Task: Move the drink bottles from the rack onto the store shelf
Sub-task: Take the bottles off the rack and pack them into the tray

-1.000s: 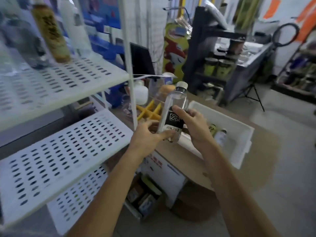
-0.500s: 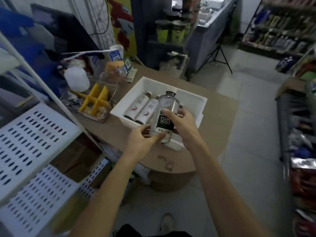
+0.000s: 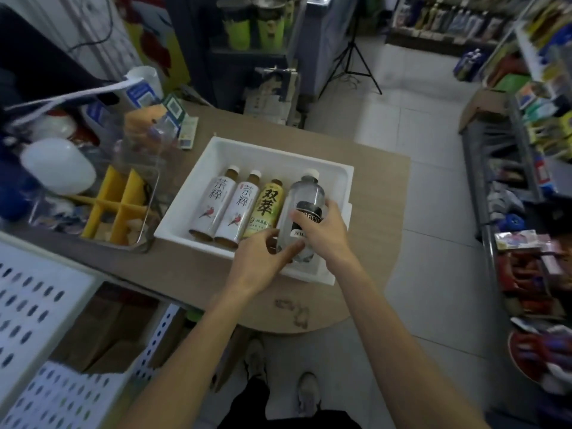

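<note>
A small convenience shop. A rack of packaged snacks [image 3: 532,267] runs down the right edge, and a back shelf lined with bottles [image 3: 448,20] sits top right beyond a tiled aisle [image 3: 418,134]. At lower left stands perforated white shelving [image 3: 37,305]; the wooden counter [image 3: 380,212] at centre carries a QR-code sign [image 3: 173,107].

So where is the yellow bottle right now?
In the head view, the yellow bottle lies in the white tray, between a white-label bottle on its left and the clear soda bottle on its right.
</note>
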### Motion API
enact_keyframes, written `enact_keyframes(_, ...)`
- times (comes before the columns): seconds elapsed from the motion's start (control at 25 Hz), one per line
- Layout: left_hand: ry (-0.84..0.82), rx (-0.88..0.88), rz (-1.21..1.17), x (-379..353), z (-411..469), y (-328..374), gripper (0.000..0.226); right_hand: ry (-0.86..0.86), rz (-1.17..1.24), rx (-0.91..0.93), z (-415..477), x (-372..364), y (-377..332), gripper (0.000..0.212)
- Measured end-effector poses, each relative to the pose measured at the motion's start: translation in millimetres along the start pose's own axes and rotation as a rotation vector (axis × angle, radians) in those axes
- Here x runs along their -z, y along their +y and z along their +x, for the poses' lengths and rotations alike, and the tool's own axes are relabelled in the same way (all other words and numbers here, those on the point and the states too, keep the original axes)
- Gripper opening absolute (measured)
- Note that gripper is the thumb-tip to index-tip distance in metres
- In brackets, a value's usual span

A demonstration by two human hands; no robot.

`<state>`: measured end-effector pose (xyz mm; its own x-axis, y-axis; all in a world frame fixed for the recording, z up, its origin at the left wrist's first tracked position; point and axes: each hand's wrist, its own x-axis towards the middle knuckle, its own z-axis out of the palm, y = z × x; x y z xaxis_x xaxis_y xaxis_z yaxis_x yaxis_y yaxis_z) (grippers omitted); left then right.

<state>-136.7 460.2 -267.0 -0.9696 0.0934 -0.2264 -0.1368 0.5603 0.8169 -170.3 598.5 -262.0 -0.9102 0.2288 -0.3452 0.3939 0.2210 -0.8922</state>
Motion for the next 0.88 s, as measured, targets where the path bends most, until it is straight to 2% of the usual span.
enact_keyframes(0.08, -0.117, -0.019, 0.037, -0.1, 18.8, -6.3, 0.039, 0.064, -0.116, -0.015, 8.1, -8.2, 0.3, 0.072)
enact_keyframes(0.12, -0.182, -0.038, 0.08, -0.4, 28.2, -10.3, 0.035, 0.093, -0.169, -0.033, 13.4, -12.2, 2.4, 0.077)
enact_keyframes(0.28, -0.343, -0.183, 0.218, -0.9, 59.8, -24.2, 0.033, 0.094, -0.46, -0.046, 27.1, -24.4, 12.8, 0.069)
enact_keyframes(0.4, -0.415, -0.283, 0.248, -0.5, 78.5, -36.7, 0.04, 0.154, -0.504, -0.097, 42.3, -38.2, 14.9, 0.062)
enact_keyframes(0.56, -0.459, -0.425, 0.401, -1.3, 90.8, -50.8, 0.044, 0.236, -0.625, -0.075, 53.5, -49.2, 20.5, 0.059)
enact_keyframes(0.88, -0.561, -0.436, 0.544, 5.8, 98.9, -54.5, 0.051, 0.083, -1.022, -0.103, 47.6, -58.5, 32.1, 0.067)
